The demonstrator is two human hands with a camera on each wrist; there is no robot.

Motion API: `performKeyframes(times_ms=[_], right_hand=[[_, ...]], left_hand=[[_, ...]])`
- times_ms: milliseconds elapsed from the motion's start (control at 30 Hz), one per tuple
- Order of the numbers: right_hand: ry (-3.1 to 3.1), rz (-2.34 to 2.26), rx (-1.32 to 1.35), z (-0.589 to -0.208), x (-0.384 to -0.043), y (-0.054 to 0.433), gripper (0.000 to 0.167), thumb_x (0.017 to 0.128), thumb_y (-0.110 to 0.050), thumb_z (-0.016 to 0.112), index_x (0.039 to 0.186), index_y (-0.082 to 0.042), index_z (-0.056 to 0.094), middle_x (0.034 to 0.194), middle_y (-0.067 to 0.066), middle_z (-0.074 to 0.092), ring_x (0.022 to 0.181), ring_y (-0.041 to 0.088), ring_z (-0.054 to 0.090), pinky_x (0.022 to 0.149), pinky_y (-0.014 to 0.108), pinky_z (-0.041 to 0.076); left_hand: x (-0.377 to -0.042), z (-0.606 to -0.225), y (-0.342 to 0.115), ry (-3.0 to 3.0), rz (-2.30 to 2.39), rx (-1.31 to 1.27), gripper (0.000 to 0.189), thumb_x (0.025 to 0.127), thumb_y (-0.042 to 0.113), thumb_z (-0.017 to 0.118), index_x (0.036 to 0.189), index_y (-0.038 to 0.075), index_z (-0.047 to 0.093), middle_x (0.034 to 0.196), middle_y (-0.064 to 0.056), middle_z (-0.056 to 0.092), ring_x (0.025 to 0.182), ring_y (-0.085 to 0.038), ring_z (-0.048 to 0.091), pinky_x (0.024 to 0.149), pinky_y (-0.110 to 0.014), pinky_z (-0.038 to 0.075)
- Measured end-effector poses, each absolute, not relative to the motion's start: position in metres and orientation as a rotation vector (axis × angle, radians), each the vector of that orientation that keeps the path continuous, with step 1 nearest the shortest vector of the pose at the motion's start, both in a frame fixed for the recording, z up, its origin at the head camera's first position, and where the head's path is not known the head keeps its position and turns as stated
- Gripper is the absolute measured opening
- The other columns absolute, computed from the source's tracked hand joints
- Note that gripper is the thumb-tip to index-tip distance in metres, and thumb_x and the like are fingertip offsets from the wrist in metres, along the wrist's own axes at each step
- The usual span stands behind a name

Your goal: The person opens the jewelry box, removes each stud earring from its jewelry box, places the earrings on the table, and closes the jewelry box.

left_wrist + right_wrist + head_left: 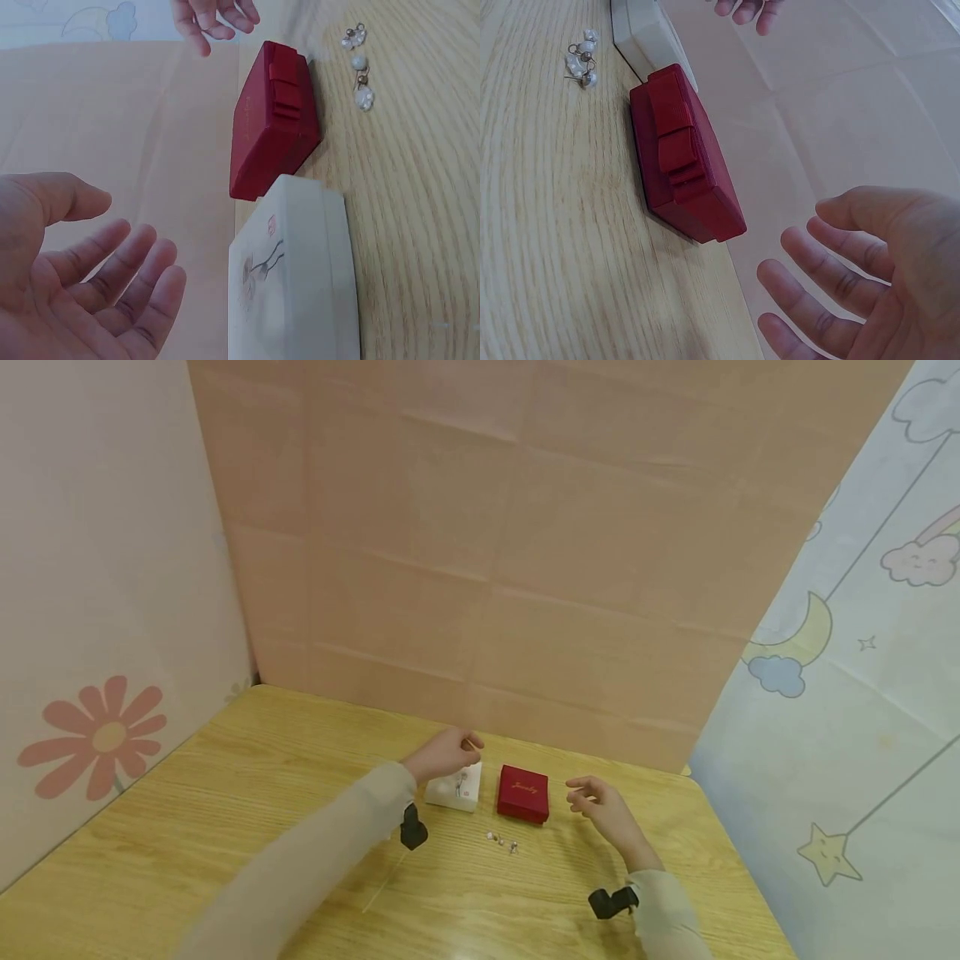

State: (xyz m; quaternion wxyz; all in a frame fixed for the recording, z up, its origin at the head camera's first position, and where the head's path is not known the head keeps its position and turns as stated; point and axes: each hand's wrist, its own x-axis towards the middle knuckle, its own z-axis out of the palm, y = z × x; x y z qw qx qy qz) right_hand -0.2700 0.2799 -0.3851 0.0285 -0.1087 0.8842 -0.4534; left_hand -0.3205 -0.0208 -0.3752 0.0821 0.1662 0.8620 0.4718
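Observation:
A white box (pixel 454 792) with a flower print and a small red stamp sits on the table, its lid on. To its right stands a closed red jewelry box (pixel 523 793) with gold lettering on top and a ribbon bow (pixel 285 88) on its side. In front of them lie pearl earrings (pixel 585 58) with small metal fittings. My left hand (pixel 447 753) hovers over the white box, fingers loosely bent and holding nothing. Right of the red box, my right hand (pixel 602 808) hangs in the air with relaxed, spread fingers, nothing in it.
The wooden table (pixel 315 760) ends at a peach cloth backdrop (pixel 480 568). A wall with a printed flower (pixel 110 737) rises on the left, and one with a moon (pixel 813 631) and clouds on the right. Black cameras are strapped to both wrists.

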Motion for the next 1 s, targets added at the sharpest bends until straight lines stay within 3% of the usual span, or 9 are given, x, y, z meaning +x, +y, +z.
performKeyframes(times_ms=[133,267,567,1000], right_hand=[[2.726,-1.405,-0.335,-0.386,-0.271,0.280,0.028,0.099,-0.008,0.053,0.124,0.005,0.056,0.106,0.027,0.062,0.095,0.040,0.063,0.082,0.040,0.050],[2.718,-1.404,-0.333,-0.387,-0.271,0.281,0.029,0.099,-0.008,0.053,0.124,0.005,0.056,0.106,0.026,0.062,0.095,0.040,0.063,0.082,0.040,0.050],[2.723,-1.387,-0.335,-0.385,-0.269,0.280,0.029,0.099,-0.008,0.052,0.125,0.004,0.056,0.107,0.027,0.062,0.095,0.038,0.063,0.083,0.039,0.050],[2.739,-1.365,-0.353,-0.417,-0.295,0.292,0.035,0.098,-0.018,0.058,0.127,0.001,0.055,0.107,0.021,0.064,0.093,0.032,0.064,0.080,0.034,0.051]], left_hand=[[-0.319,-0.376,-0.012,2.629,1.358,0.545,0.024,0.091,0.011,0.057,0.114,0.006,0.063,0.099,-0.006,0.064,0.079,-0.014,0.057,0.065,-0.026,0.047],[-0.319,-0.379,-0.006,2.636,1.309,0.586,0.023,0.092,0.011,0.056,0.114,0.007,0.062,0.099,-0.005,0.063,0.072,-0.014,0.055,0.059,-0.025,0.045],[-0.319,-0.384,0.003,2.641,1.239,0.647,0.024,0.094,0.012,0.056,0.118,0.006,0.061,0.101,-0.002,0.063,0.085,-0.014,0.059,0.074,-0.031,0.049],[-0.319,-0.388,0.000,2.630,1.266,0.660,0.025,0.094,0.012,0.056,0.117,0.005,0.061,0.099,-0.001,0.064,0.085,-0.013,0.059,0.075,-0.031,0.049]])
